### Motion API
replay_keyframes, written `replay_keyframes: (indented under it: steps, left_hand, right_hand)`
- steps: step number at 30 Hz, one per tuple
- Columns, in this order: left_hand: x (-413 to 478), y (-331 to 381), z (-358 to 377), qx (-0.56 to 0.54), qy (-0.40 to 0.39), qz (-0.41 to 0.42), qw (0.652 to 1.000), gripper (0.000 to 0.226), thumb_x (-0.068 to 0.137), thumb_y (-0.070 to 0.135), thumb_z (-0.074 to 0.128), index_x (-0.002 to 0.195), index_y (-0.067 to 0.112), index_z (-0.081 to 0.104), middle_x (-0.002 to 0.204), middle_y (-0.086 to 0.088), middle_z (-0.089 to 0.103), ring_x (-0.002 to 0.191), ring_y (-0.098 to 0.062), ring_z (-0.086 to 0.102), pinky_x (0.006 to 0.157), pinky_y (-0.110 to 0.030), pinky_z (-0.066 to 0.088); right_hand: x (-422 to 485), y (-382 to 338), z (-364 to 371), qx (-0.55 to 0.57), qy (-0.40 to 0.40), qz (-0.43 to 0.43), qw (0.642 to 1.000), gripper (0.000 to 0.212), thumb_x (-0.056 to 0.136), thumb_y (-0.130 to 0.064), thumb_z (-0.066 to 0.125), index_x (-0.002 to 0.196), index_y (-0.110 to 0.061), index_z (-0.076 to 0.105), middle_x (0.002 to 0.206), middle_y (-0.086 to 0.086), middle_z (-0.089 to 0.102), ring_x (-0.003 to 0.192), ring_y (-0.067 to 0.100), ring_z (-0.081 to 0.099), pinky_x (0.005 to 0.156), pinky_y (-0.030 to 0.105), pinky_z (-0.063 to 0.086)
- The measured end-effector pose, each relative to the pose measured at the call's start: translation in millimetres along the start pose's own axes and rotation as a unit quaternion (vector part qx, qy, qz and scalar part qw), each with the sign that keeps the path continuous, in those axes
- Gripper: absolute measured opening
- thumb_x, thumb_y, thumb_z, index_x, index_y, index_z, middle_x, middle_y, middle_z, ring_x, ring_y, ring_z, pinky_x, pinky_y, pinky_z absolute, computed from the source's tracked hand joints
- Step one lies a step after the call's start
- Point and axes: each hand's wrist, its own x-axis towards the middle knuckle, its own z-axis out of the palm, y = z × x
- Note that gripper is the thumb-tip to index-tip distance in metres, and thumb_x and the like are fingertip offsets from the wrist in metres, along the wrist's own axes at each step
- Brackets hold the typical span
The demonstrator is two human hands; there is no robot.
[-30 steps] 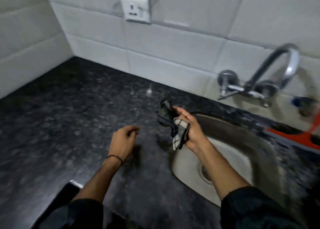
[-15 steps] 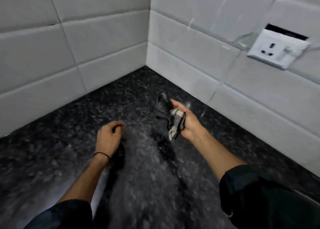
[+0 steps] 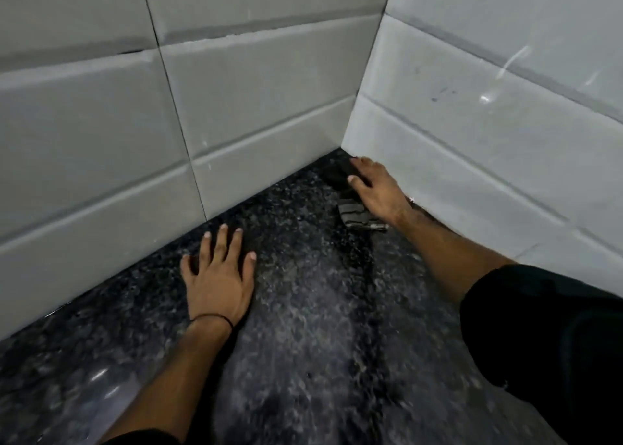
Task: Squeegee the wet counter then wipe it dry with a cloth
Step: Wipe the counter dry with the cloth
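Note:
The counter [image 3: 303,326] is dark speckled granite running into a tiled corner. My right hand [image 3: 377,190] presses a dark checked cloth [image 3: 354,213] flat onto the counter right in that corner, against the right wall. Part of the cloth shows beyond the fingertips and part beside the wrist; the rest lies hidden under the palm. My left hand [image 3: 219,276] rests flat on the counter with its fingers spread, nothing in it, close to the left wall. No squeegee is in view.
White tiled walls [image 3: 236,107] close the counter in on the left and the right [image 3: 488,124], meeting at the corner. The granite stretches toward me between my two forearms, with a shiny patch at the lower left.
The view has swung left from the sink to the corner. My right hand has brought the cloth down from the air onto the counter in the corner. My left hand has flattened onto the granite.

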Motion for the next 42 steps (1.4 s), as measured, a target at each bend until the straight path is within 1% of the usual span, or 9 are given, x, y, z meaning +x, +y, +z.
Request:
replay_keyframes:
  steps: [6, 14, 19, 23, 29, 34, 38, 40, 42]
  left_hand:
    - [0.4, -4.7, 8.6, 0.019, 0.012, 0.006, 1.000, 0.058, 0.100, 0.056, 0.018, 0.154, 0.037, 0.015, 0.164, 0.011, 0.008, 0.152, -0.016, 0.004, 0.120, -0.052, 0.006]
    - [3.5, 0.4, 9.4, 0.039, 0.012, 0.002, 0.999, 0.057, 0.100, 0.053, 0.019, 0.154, 0.037, 0.012, 0.163, 0.012, 0.009, 0.152, -0.016, 0.005, 0.117, -0.054, 0.008]
    - [3.2, -2.5, 7.6, -0.003, 0.061, -0.040, 0.997, 0.054, 0.099, 0.035, 0.032, 0.152, 0.035, 0.024, 0.163, 0.010, 0.017, 0.151, -0.016, 0.012, 0.119, -0.052, 0.015]
    - [1.6, -4.4, 8.0, -0.002, 0.099, -0.128, 0.987, 0.053, 0.098, 0.032, 0.028, 0.151, 0.024, 0.033, 0.160, 0.001, 0.027, 0.149, -0.026, 0.019, 0.118, -0.052, 0.016]
    - [4.8, -0.3, 8.1, 0.014, 0.077, -0.116, 0.990, 0.053, 0.102, 0.037, 0.025, 0.153, 0.026, 0.025, 0.162, 0.001, 0.023, 0.150, -0.028, 0.013, 0.117, -0.056, 0.011]
    - [5.4, 0.5, 1.4, -0.058, 0.081, -0.122, 0.987, 0.049, 0.103, 0.033, 0.026, 0.151, 0.026, 0.032, 0.160, 0.005, 0.026, 0.151, -0.023, 0.012, 0.118, -0.054, 0.007]
    - [-0.9, -10.7, -12.5, -0.268, 0.157, -0.126, 0.942, 0.046, 0.103, 0.020, 0.037, 0.149, 0.015, 0.038, 0.154, -0.007, 0.039, 0.144, -0.023, 0.033, 0.121, -0.046, 0.015]
    - [-8.3, -16.1, -23.4, -0.304, 0.185, -0.117, 0.927, 0.049, 0.099, 0.013, 0.044, 0.148, 0.013, 0.039, 0.147, -0.013, 0.048, 0.136, -0.028, 0.045, 0.116, -0.043, 0.030]
    - [-14.8, -9.4, -32.2, -0.196, 0.201, -0.079, 0.956, 0.050, 0.094, 0.012, 0.048, 0.143, 0.013, 0.046, 0.130, -0.017, 0.061, 0.119, -0.034, 0.055, 0.101, -0.046, 0.042]
  right_hand:
    - [36.6, 26.6, 55.5, -0.133, -0.078, -0.001, 0.988, 0.061, 0.100, -0.056, 0.026, 0.156, -0.034, 0.014, 0.165, 0.000, 0.006, 0.152, 0.026, 0.004, 0.121, 0.051, 0.007]
    - [54.1, -1.5, 72.6, -0.161, -0.076, 0.041, 0.983, 0.055, 0.100, -0.058, 0.015, 0.153, -0.045, 0.014, 0.166, 0.000, -0.001, 0.152, 0.026, -0.004, 0.118, 0.059, -0.005]
    - [-58.5, -84.8, 113.2, -0.159, -0.118, -0.186, 0.962, 0.052, 0.103, -0.048, 0.020, 0.154, -0.043, 0.012, 0.166, 0.002, 0.001, 0.152, 0.028, 0.001, 0.116, 0.059, -0.001]
    - [-69.7, -65.7, 93.4, -0.137, -0.176, -0.298, 0.928, 0.049, 0.104, -0.048, 0.021, 0.152, -0.049, 0.010, 0.165, -0.008, -0.003, 0.152, 0.019, -0.004, 0.117, 0.051, -0.006]
    - [25.2, -34.1, 86.5, -0.156, -0.072, -0.022, 0.985, 0.052, 0.103, -0.047, 0.022, 0.154, -0.042, 0.015, 0.166, -0.001, 0.003, 0.152, 0.027, 0.001, 0.118, 0.062, 0.000]
    - [-59.5, -108.7, 121.3, -0.148, -0.123, -0.131, 0.972, 0.053, 0.104, -0.043, 0.020, 0.155, -0.039, 0.010, 0.166, 0.004, -0.003, 0.151, 0.031, -0.004, 0.116, 0.061, -0.006]
    - [-88.0, -138.5, 103.5, -0.029, -0.235, -0.146, 0.960, 0.051, 0.105, -0.039, 0.024, 0.155, -0.040, 0.012, 0.166, -0.001, 0.000, 0.152, 0.027, -0.001, 0.118, 0.057, -0.003]
    - [-91.8, -119.1, 83.3, -0.009, -0.178, -0.122, 0.976, 0.051, 0.106, -0.037, 0.023, 0.156, -0.035, 0.014, 0.165, 0.000, 0.008, 0.151, 0.026, 0.007, 0.120, 0.055, 0.003]
    - [-101.8, -86.3, 70.9, -0.067, -0.119, -0.076, 0.988, 0.052, 0.105, -0.039, 0.019, 0.156, -0.033, 0.014, 0.165, 0.000, 0.011, 0.151, 0.025, 0.009, 0.121, 0.050, 0.004]
